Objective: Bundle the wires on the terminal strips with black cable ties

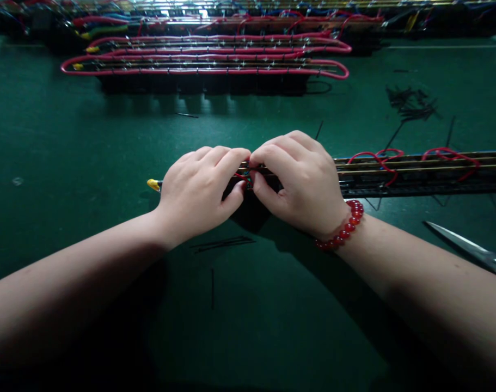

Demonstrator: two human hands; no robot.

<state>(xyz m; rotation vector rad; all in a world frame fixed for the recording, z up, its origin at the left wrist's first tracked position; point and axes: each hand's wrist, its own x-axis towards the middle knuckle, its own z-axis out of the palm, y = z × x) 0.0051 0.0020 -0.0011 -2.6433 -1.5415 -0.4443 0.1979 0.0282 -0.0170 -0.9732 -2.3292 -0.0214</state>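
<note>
A long black strip assembly (415, 173) with brass-coloured rails and red wires lies across the green table, running from the middle to the right edge. My left hand (202, 188) covers its left part, fingers curled over it with thumb and index close to a small red wire. Close beside it, my right hand (299, 182) has thumb and fingertips pinched at the same spot; what lies between them is too small to tell. A yellow-tipped end (153, 184) sticks out left of my left hand. A red bead bracelet (346, 231) is round my right wrist.
Similar assemblies with red cables (202, 71) lie at the back of the green table (109, 136). Scissors (472, 247) rest at the right. Black ties (223, 243) lie in front of my hands, and a pile of black pieces (413, 103) sits at the back right.
</note>
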